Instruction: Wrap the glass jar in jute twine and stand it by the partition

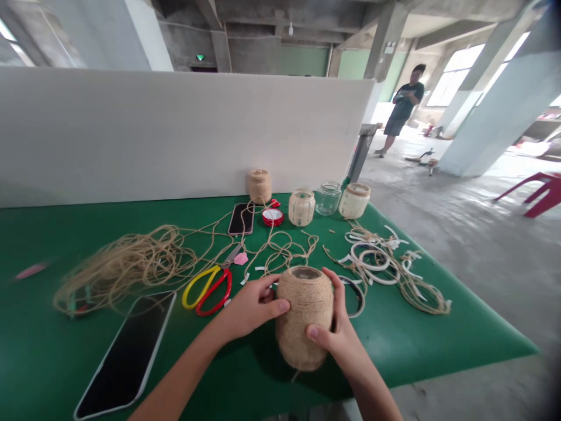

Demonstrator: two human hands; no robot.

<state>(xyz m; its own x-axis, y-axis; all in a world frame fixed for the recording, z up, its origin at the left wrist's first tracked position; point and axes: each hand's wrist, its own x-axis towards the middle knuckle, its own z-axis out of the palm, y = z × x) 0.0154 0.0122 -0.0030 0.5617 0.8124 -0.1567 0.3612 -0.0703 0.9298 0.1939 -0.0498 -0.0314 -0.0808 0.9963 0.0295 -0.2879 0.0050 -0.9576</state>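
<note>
A jar wrapped in jute twine (pixel 304 318) is between my two hands near the front of the table, its open mouth facing up and tipped slightly towards me. My left hand (pixel 252 307) grips its left side, thumb on the twine near the shoulder. On the right side, my right hand (pixel 335 327) wraps round it with the thumb pressed on the front lower down. A short twine end pokes out at the jar's base. Scissors (pixel 213 286) with one yellow and one red handle lie left of my left hand, beside a pink paper piece (pixel 241 258).
Loose twine (pixel 131 263) is heaped at left, behind a large phone (pixel 127 356). Tape rolls (pixel 372 257) and twine scraps lie at right. Farther back are a smaller phone (pixel 241 219), red tape (pixel 272 217), and several jars, one bare glass (pixel 328 199). A person (pixel 407 102) stands beyond.
</note>
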